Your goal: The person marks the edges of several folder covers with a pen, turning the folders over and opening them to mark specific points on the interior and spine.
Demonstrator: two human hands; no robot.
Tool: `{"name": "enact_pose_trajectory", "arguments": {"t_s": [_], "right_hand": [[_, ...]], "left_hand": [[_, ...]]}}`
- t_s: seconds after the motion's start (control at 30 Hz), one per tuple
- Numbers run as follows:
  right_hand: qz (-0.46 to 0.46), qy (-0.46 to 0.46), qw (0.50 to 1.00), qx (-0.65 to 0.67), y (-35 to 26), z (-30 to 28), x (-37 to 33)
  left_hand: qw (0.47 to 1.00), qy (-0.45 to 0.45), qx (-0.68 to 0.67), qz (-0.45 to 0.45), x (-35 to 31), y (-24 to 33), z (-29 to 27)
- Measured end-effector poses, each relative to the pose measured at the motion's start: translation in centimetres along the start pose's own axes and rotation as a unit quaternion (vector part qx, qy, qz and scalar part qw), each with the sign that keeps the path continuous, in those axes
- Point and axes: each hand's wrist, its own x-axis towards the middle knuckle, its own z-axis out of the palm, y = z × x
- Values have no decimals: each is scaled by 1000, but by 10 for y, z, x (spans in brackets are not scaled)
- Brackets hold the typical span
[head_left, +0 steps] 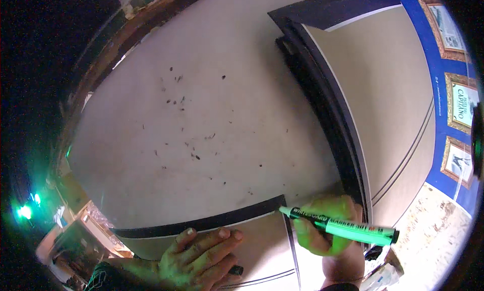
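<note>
My left hand (pixel 204 255) lies palm down with fingers stretched over a beige panel (pixel 262 240) that has a black border. A short black cylinder, like a pen cap (pixel 235 270), sticks out beside that hand; whether the hand holds it I cannot tell. Between the fingers of my right hand (pixel 327 228) is a green and black marker pen (pixel 348 230). Its pale tip points left, at the corner of the panel's black border (pixel 201 223). Under the panel lies a large whitish surface (pixel 201 119) with dark specks and smudges.
A second beige panel (pixel 388 104) with a thick black edge stands at the right, casting a shadow on the whitish surface. Framed pictures (pixel 460 102) hang on a blue wall (pixel 428 49) beyond it. Green lights (pixel 24 212) glow at the far left, near boxes and clutter.
</note>
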Motion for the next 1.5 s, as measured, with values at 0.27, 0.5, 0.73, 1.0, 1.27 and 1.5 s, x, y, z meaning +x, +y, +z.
{"name": "enact_pose_trajectory", "arguments": {"t_s": [0.27, 0.5, 0.73, 1.0, 1.27, 1.5], "right_hand": [[286, -31, 914, 285, 9, -19, 22], [363, 28, 840, 401, 1, -11, 1], [293, 68, 893, 336, 2, -3, 9], [341, 123, 865, 346, -2, -2, 5], [313, 234, 864, 318, -9, 17, -4], [315, 153, 864, 362, -8, 21, -11]], "left_hand": [[1000, -6, -24, -16, 2, 3, -3], [1000, 0, -13, -2, 7, 6, -3], [999, 3, -32, -10, 4, 2, -5], [998, 9, -54, 8, 5, -1, -2], [998, 0, -69, 0, 4, 0, -6], [998, -31, -56, -10, 0, -3, -6]]}}
